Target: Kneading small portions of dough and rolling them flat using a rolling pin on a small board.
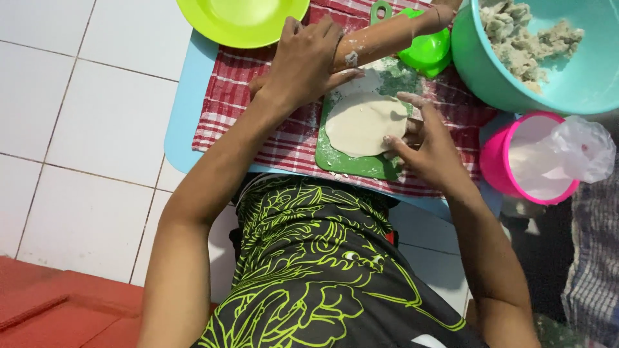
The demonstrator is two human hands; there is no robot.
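Where the dough lies: the flat, pale round disc of dough sits in the middle of the small green plastic cutting board, dusted with flour.
Left hand: the left hand is closed over the near end of the floury wooden rolling pin, which lies slantwise just past the board's far edge.
Right hand: the right hand rests at the board's right edge, fingers loosely spread, fingertips touching the rim of the disc.
Step in hand: seemingly a pause in the rolling, the pin lifted off while the disc is steadied or turned.
Next move calls for: bringing the pin back square over the disc and pressing evenly, so the thin edge does not tear or stick.
Surface: the board lies on a red-and-white checked cloth over a light blue mat.
Around the board: a lime green plate beyond its far left corner; a teal plastic bowl of crumbly dough to its far right; a pink tub with a clear plastic bag to its right.
Room: white floor tiles left of the board, red flooring nearer the person.
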